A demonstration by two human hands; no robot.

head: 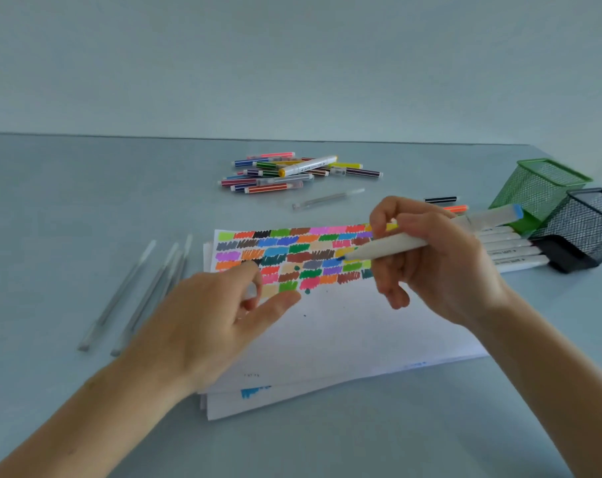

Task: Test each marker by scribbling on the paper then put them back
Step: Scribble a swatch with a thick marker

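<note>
My right hand (437,260) grips a white marker (389,248) with a blue tip and a blue end cap; the tip hovers over the coloured rows. The top sheet of the paper stack (344,326) carries several rows of colour scribbles across its upper part. My left hand (216,315) is above the sheet's left side, its thumb and fingers pinching a small white cap (249,291). A pile of thin striped markers (292,174) with one thick white marker lies further back on the table.
A green mesh cup (537,191) and a black mesh cup (585,229) lie tipped at the right, with several white markers (513,251) beside them. Several clear pens (144,291) lie at the left. One more clear pen (327,200) lies behind the paper.
</note>
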